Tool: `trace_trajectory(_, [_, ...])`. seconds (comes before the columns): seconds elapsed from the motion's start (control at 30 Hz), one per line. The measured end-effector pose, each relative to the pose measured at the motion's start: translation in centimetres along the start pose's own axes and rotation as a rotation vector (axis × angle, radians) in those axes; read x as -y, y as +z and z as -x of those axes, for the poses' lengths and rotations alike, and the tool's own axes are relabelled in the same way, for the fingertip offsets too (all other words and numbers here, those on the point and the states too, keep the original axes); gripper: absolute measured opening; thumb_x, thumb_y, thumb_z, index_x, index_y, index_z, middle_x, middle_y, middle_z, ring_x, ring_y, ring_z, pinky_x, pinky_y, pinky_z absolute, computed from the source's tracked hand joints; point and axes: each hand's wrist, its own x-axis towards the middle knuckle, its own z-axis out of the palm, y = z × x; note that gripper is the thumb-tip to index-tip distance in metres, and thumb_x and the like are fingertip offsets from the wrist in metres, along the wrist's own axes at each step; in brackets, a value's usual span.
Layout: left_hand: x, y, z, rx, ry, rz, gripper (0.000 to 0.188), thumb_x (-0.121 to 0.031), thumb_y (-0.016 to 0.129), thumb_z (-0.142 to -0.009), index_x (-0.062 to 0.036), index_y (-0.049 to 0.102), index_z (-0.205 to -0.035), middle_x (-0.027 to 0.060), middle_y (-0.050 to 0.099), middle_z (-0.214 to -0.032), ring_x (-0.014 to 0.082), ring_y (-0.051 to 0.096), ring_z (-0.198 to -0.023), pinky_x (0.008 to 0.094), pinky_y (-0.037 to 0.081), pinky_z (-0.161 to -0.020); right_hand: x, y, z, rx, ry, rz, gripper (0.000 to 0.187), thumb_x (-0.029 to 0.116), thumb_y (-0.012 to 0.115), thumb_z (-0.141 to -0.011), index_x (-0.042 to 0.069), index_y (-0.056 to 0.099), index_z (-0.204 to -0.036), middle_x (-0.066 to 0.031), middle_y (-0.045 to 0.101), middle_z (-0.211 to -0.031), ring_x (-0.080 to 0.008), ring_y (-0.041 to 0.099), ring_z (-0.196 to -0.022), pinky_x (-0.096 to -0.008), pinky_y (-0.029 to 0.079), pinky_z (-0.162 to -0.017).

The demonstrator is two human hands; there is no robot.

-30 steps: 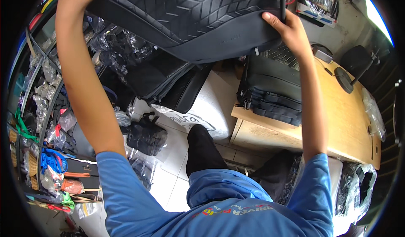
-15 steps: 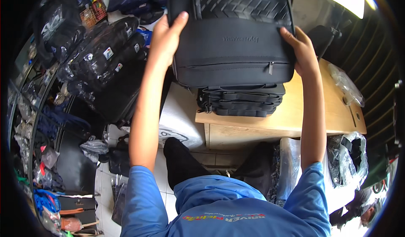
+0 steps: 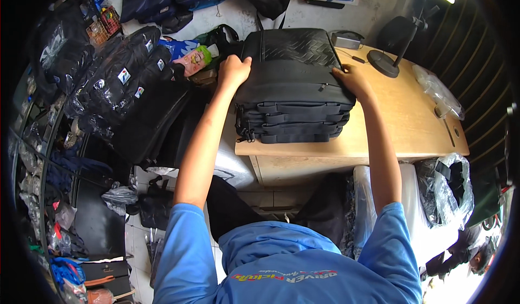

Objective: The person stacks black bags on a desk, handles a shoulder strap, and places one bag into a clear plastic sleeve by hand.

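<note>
A black backpack (image 3: 290,79) with a chevron-embossed panel and a zipped pocket lies flat on top of a stack of black bags (image 3: 303,121). That stack stands on the left part of a light wooden desk (image 3: 401,120), its straps and zip pulls toward me. My left hand (image 3: 234,71) is closed on the backpack's left side, thumb over the top edge. On the opposite side my right hand (image 3: 351,82) grips it likewise, the fingers partly hidden behind the edge.
A black desk lamp (image 3: 383,63) and a crumpled clear plastic bag (image 3: 439,92) are on the desk. Plastic-wrapped black bags (image 3: 114,76) pile up to the left. Clear plastic packaging (image 3: 452,195) stands below the desk's right front. A blue bag (image 3: 149,1) is at the back wall.
The backpack has come down from above the stack and now rests on it. Both hands have lowered with it, still holding its sides. More of the desk and back wall shows.
</note>
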Motion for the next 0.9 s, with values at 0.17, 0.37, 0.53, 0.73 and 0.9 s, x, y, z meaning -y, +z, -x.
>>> trace_trajectory(0.17, [0.9,2.1,-0.3,-0.121,0.030,0.096,0.046,-0.036,0.056,-0.081,0.0090,0.062,-0.084,0.0303,0.060,-0.093,0.0409,0.058,-0.096,0.0431,0.045,-0.085,-0.7,0.1,-0.1,-0.013,0.023,0.037,0.047,0.037,0.058,-0.083,-0.001,0.059,-0.111,-0.0215,0.064,-0.095,-0.0276,0.063,-0.085,-0.0331,0.047,-0.078])
trace_trajectory(0.37, [3.2,1.8,-1.8,0.151,0.025,0.301,0.043,-0.035,0.049,-0.086,0.0067,0.061,-0.090,0.0253,0.062,-0.092,0.0352,0.061,-0.092,0.0403,0.045,-0.077,-0.8,0.5,-0.3,0.163,0.106,-0.298,0.045,0.035,0.055,-0.087,-0.001,0.056,-0.114,-0.0112,0.064,-0.095,-0.0130,0.057,-0.080,-0.0258,0.046,-0.070])
trace_trajectory(0.53, [5.7,-2.0,1.7,-0.102,-0.177,0.676,0.041,-0.035,0.047,-0.090,0.0039,0.057,-0.084,0.0178,0.060,-0.077,0.0228,0.058,-0.077,0.0357,0.044,-0.071,-5.4,-1.3,-0.2,0.192,0.279,-0.724,0.061,0.052,0.048,-0.086,0.013,0.038,-0.133,-0.0114,0.051,-0.124,-0.0235,0.050,-0.108,-0.0408,0.037,-0.094])
trace_trajectory(0.73, [21.0,-10.4,10.6,-0.704,-0.008,-0.154,0.015,-0.014,0.055,-0.079,-0.0053,0.063,-0.086,0.0165,0.063,-0.081,0.0326,0.059,-0.088,0.0399,0.047,-0.078,-11.5,-2.7,4.8,0.040,0.246,-0.853,0.049,0.039,0.052,-0.089,0.006,0.047,-0.125,-0.0092,0.054,-0.116,-0.0185,0.056,-0.102,-0.0313,0.048,-0.081])
trace_trajectory(0.9, [28.6,-15.7,13.6,-0.708,-0.803,-0.374,0.045,-0.033,0.058,-0.078,-0.0035,0.053,-0.112,0.0200,0.047,-0.119,0.0390,0.048,-0.109,0.0548,0.041,-0.085,-15.1,-3.0,6.8,-0.033,0.336,-0.960,0.046,0.032,0.054,-0.089,0.002,0.048,-0.124,-0.0109,0.055,-0.114,-0.0166,0.058,-0.097,-0.0298,0.050,-0.080])
